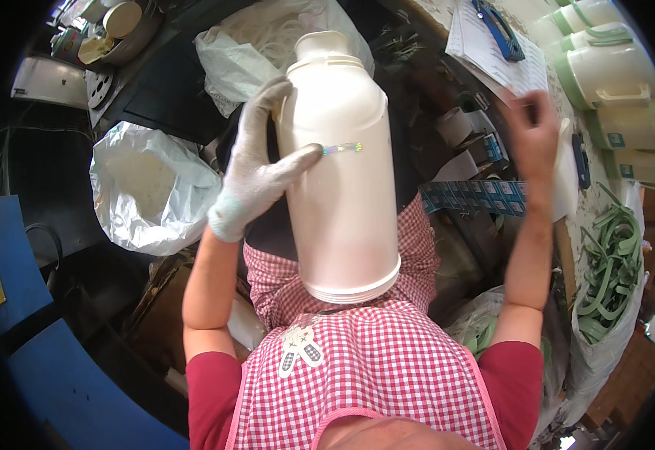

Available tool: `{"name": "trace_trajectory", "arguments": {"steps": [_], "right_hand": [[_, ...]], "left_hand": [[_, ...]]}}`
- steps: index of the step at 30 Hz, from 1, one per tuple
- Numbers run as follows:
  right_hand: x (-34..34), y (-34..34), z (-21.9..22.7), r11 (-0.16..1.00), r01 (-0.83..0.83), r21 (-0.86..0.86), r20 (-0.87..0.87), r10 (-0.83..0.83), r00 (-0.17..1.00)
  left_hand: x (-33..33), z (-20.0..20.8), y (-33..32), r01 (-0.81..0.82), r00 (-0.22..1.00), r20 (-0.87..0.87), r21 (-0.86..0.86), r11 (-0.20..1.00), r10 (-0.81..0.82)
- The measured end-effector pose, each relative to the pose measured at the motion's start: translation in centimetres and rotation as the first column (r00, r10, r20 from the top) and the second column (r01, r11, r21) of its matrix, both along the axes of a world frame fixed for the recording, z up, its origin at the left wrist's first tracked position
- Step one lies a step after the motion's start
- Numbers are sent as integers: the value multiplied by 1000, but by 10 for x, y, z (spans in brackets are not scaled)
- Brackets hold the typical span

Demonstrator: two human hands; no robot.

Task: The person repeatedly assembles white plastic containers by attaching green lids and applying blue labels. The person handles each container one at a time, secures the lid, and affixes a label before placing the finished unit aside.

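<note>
A cream-white thermos flask body (342, 217) lies in front of me, its spout end pointing away and its threaded end against my checked apron. My left hand (256, 161), in a white glove with greyish fingertips, grips its left side. The thumb lies across the front, at the left end of a small shiny rainbow strip (342, 148) on the flask. My bare right hand (534, 135) is raised at the right, near the printed sheets (485, 56). Its fingers look curled but are smeared by motion; anything in them cannot be made out.
Below my right hand hangs a strip of blue labels (477, 196). Several white-and-green flasks (620, 71) stand at the far right, above a bag of green straps (612, 262). A blue cutter (500, 30) lies on the sheets. White plastic bags (147, 191) sit at left and beyond.
</note>
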State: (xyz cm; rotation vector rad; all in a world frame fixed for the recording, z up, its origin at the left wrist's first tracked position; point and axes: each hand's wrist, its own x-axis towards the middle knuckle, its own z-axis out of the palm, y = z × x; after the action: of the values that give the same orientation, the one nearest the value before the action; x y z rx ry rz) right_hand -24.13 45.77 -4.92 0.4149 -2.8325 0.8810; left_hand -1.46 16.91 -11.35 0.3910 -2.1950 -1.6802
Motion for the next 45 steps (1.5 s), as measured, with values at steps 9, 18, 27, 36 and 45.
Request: {"name": "trace_trajectory", "arguments": {"steps": [9,18,27,36,45], "right_hand": [[-173,81,-57,973,-108,205,-711,224,666],[-13,9,-43,853,-439,-282,-570,219,792],[74,-86,-40,555,-675,-486,-379,562,735],[15,-158,-122,854,-485,-187,-435,370,821],[139,14,-85,688,107,-718,691,723,-17]], "left_hand": [[-51,40,43,148,989,138,-892,427,-53],[-60,29,45,-162,984,-109,-887,433,144],[-93,25,-52,-359,934,-214,-561,746,287],[-74,27,-42,-280,953,34,-283,917,301],[42,155,-38,-449,778,-408,171,877,478]]}}
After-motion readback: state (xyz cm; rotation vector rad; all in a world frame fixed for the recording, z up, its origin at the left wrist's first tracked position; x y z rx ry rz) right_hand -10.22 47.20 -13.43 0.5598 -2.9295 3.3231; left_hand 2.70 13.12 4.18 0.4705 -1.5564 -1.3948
